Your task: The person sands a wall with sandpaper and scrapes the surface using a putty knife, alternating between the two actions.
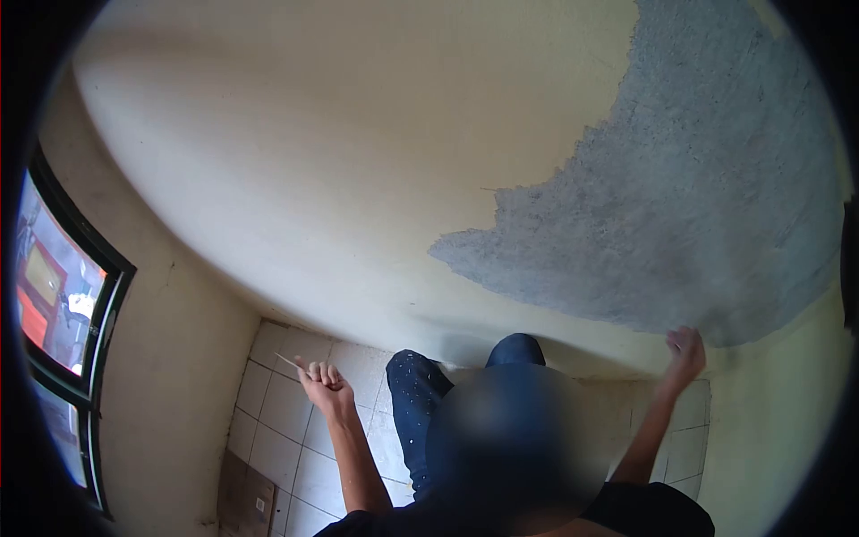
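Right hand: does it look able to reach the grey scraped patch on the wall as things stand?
Probably yes. The right hand is raised at the lower edge of the grey patch, seemingly touching the wall, with nothing between them. The left hand holds a thin tool away from it.

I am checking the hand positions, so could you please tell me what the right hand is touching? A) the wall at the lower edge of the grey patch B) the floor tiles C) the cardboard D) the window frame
A: the right hand is raised against the wall just under the lower edge of the grey patch, far from the window.
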`<state>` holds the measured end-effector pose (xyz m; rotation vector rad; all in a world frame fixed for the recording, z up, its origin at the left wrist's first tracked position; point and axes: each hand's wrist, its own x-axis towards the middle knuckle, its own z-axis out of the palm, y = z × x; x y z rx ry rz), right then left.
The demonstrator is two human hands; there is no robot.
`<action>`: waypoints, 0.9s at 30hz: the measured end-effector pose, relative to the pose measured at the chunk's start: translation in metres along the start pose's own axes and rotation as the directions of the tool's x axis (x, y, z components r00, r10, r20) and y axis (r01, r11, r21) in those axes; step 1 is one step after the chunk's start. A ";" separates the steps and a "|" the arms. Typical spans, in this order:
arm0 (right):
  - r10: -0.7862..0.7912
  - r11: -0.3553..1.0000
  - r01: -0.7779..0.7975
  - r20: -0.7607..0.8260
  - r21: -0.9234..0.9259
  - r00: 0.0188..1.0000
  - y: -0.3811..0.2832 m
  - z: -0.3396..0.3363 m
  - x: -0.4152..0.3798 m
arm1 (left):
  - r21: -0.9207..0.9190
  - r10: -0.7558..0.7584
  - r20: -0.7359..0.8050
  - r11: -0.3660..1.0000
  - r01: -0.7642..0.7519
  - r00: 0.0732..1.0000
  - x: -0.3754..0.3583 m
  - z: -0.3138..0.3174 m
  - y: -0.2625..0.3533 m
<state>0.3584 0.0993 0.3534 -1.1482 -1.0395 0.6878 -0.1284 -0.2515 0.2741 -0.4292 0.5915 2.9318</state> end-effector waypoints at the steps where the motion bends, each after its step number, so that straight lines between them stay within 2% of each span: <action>1: -0.009 1.000 0.009 -0.009 -0.004 1.000 0.005 -0.015 0.003 | 0.095 0.002 0.085 0.995 -0.010 0.996 -0.013 0.016 0.001; 2: -0.020 1.000 0.019 -0.018 -0.014 1.000 0.007 -0.022 0.006 | 0.190 -0.008 0.163 0.982 -0.023 0.987 -0.029 0.033 0.000; 4: -0.026 1.000 0.027 0.101 -0.007 0.995 -0.004 -0.005 -0.014 | 0.556 -0.134 0.252 0.830 -0.031 0.958 -0.086 0.090 -0.020; 6: -0.010 1.000 0.006 0.239 0.019 0.971 -0.017 0.035 -0.042 | 0.751 -0.308 0.287 0.660 -0.013 0.907 -0.108 0.104 -0.056; 7: 0.014 0.999 -0.025 0.323 0.031 0.946 -0.026 0.057 -0.060 | 0.768 -0.419 0.320 0.640 0.027 0.850 -0.119 0.108 -0.075; 9: 0.031 0.998 -0.060 0.554 0.035 0.832 -0.038 0.094 -0.095 | 0.812 -0.588 0.377 0.581 0.049 0.715 -0.144 0.123 -0.104; 10: -0.001 0.989 -0.101 0.675 0.111 0.737 -0.048 0.111 -0.109 | 0.838 -0.647 0.401 0.546 0.027 0.648 -0.157 0.133 -0.114; 11: -0.044 0.972 -0.153 0.780 0.178 0.624 -0.056 0.128 -0.121 | 0.837 -0.669 0.445 0.547 -0.011 0.595 -0.162 0.138 -0.124; 12: -0.029 0.957 -0.225 0.832 0.183 0.553 -0.068 0.141 -0.130 | 0.836 -0.689 0.482 0.546 -0.048 0.542 -0.166 0.140 -0.132; 14: 0.038 0.914 -0.373 0.885 0.157 0.463 -0.088 0.164 -0.133 | 0.846 -0.715 0.478 0.531 -0.049 0.509 -0.171 0.150 -0.141; 17: -0.030 0.944 -0.273 0.876 0.183 0.482 -0.096 0.195 -0.133 | 0.801 -0.688 0.540 0.597 -0.044 0.484 -0.166 0.154 -0.149; 20: 0.014 0.964 -0.237 0.865 0.122 0.501 -0.087 0.220 -0.133 | 0.799 -0.683 0.537 0.601 -0.038 0.495 -0.164 0.159 -0.144; 21: 0.006 0.964 -0.237 0.882 0.120 0.470 -0.090 0.225 -0.133 | 0.796 -0.675 0.547 0.603 -0.057 0.495 -0.163 0.160 -0.144; 22: 0.040 0.945 -0.307 0.895 0.110 0.443 -0.095 0.228 -0.133 | 0.793 -0.667 0.558 0.605 -0.079 0.493 -0.160 0.163 -0.144; 24: 0.105 0.892 -0.443 0.916 0.085 0.388 -0.120 0.229 -0.137 | 0.775 -0.632 0.601 0.611 -0.163 0.489 -0.154 0.159 -0.149; 25: 0.089 0.905 -0.416 0.914 0.093 0.396 -0.119 0.231 -0.137 | 0.766 -0.618 0.619 0.610 -0.202 0.484 -0.154 0.157 -0.152; 27: 0.058 0.926 -0.363 0.908 0.107 0.415 -0.108 0.240 -0.138 | 0.694 -0.446 0.703 0.603 -0.394 0.554 -0.166 0.160 -0.154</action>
